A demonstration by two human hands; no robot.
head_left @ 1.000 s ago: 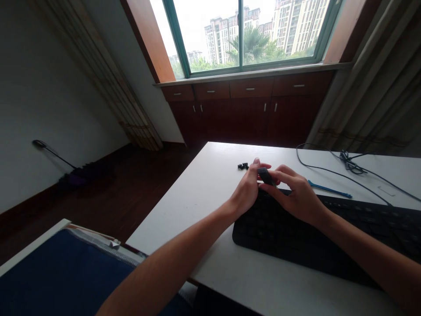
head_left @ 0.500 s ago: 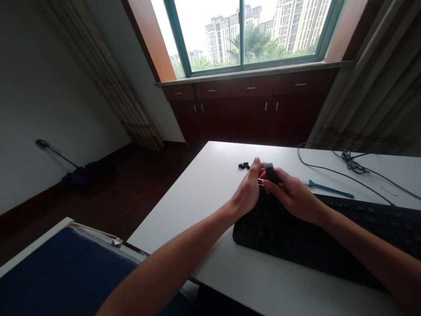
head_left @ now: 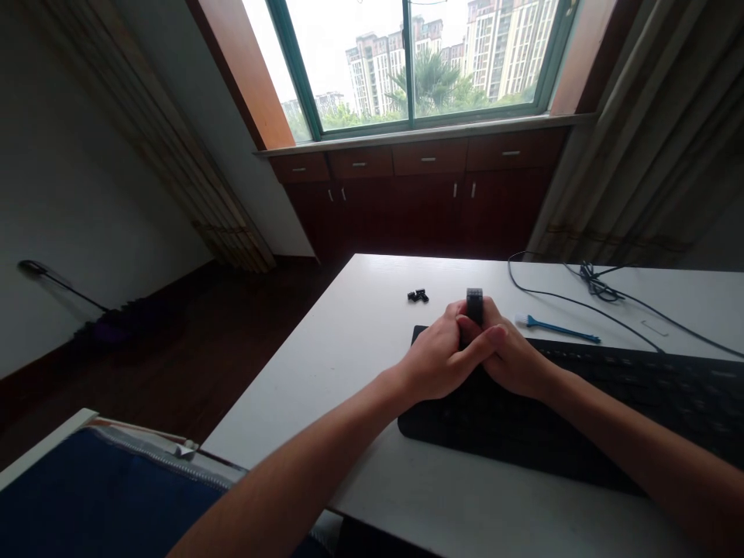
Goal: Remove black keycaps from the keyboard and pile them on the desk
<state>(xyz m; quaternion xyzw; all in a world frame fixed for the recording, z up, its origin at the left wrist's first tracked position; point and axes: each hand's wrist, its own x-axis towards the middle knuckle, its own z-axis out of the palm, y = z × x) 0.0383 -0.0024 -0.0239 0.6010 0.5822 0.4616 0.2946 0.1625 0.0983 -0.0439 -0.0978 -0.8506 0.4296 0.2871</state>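
1. Gripping a small dark block (head_left: 475, 306) between them, the left hand (head_left: 439, 360) and the right hand (head_left: 514, 360) are closed and pressed together, with the fingers of the left hand lying across the back of the right. Neither hand is open.
2. The block stands upright where the hands meet, with its top showing above the knuckles and its lower part hidden by the fingers. What exactly it is cannot be told from this view.
3. Directly beneath and ahead of the hands lies a black keyboard (head_left: 558, 411), running off to the right. The heel of the right hand appears over its left end, but it cannot be told whether either hand touches the keys.
4. Ahead of the left hand, on a white table (head_left: 360, 310), sit some small black pieces (head_left: 417, 295), well clear of the fingers.
5. Ahead of the right hand lies a blue plastic brush (head_left: 556, 329), just beyond the keyboard's top edge. Farther out on that side, a black cable (head_left: 596, 291) curls across the tabletop.
6. Behind and to the left of the left forearm sits a blue zippered case (head_left: 105, 496). Well beyond the hands, wooden drawers (head_left: 427, 159) run beneath a window (head_left: 410, 66).
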